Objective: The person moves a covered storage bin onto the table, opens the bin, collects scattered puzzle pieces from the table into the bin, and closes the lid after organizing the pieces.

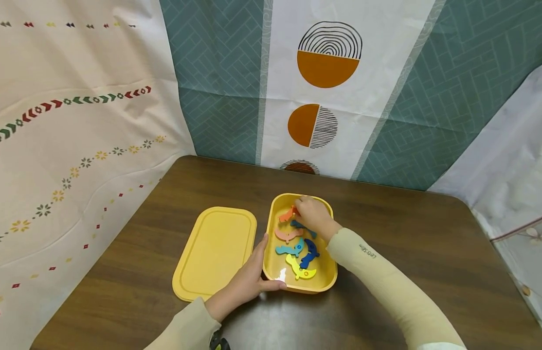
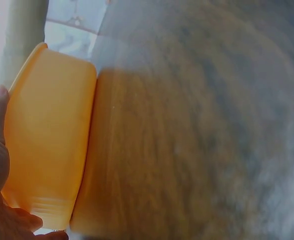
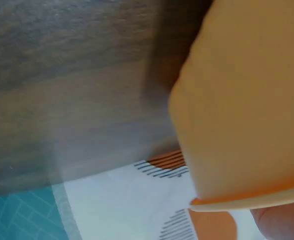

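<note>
A yellow plastic box (image 1: 329, 279) stands on the table, holding several flat, curvy toy pieces. My left hand (image 1: 249, 277) grips its near left corner, thumb along the near rim and fingers along the left side. In the left wrist view, the thumb lies against the box wall (image 2: 52, 135). My right hand (image 1: 314, 214) reaches over the right rim into the far end, its curled fingers pinching an orange toy piece (image 1: 287, 215). Nearby lie a salmon piece (image 1: 288, 236), a light blue piece (image 1: 290, 250), a dark blue piece (image 1: 310, 253) and a yellow piece (image 1: 299, 269). The right fingertips are partly hidden.
Left of the box lies a flat yellow lid (image 1: 216, 250) on the brown wooden table (image 1: 411, 243). A patterned curtain (image 1: 223, 87) hangs behind the far table edge. Pale cloth (image 1: 78, 121) hangs along the left side. A slim teal piece (image 1: 303, 227) is beneath the right hand.
</note>
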A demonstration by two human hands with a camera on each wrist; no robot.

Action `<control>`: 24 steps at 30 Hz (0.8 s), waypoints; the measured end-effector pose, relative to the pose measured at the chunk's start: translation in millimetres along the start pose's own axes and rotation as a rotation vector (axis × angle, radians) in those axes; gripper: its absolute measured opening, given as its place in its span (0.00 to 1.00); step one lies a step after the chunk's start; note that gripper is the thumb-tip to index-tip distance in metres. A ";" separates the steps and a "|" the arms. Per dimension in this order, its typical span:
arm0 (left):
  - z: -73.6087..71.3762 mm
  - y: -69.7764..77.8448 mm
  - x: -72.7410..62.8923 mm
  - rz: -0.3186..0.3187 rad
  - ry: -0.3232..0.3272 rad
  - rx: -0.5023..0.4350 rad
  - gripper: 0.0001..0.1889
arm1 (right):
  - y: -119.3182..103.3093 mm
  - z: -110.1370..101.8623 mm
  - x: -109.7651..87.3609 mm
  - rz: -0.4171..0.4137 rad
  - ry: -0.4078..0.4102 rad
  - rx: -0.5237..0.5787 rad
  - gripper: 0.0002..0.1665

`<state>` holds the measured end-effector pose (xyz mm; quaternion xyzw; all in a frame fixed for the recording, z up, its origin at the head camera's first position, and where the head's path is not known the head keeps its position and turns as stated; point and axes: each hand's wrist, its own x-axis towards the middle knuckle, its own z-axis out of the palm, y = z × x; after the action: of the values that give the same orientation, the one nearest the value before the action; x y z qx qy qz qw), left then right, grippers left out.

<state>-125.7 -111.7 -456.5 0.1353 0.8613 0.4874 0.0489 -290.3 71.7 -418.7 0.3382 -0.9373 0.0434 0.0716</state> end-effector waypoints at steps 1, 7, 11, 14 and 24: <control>-0.2 -0.2 -0.3 -0.002 0.000 -0.001 0.62 | 1.4 1.5 0.5 0.004 -0.009 0.009 0.10; 0.4 -2.2 -0.8 -0.006 -0.002 -0.007 0.62 | 8.4 11.9 -2.2 0.022 -0.073 0.028 0.09; 1.7 -2.2 -0.3 -0.009 -0.009 -0.008 0.62 | 10.3 17.5 -6.5 0.035 -0.082 0.037 0.08; 1.3 -1.4 0.1 -0.018 -0.007 -0.001 0.62 | 9.9 17.3 -6.6 0.045 -0.053 0.071 0.08; -0.4 -1.0 0.6 -0.009 -0.002 -0.013 0.62 | 10.2 19.3 -4.5 0.032 -0.035 0.081 0.10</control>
<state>-126.6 -112.4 -457.2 0.1315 0.8586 0.4926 0.0526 -295.4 79.8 -438.8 0.3267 -0.9412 0.0764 0.0409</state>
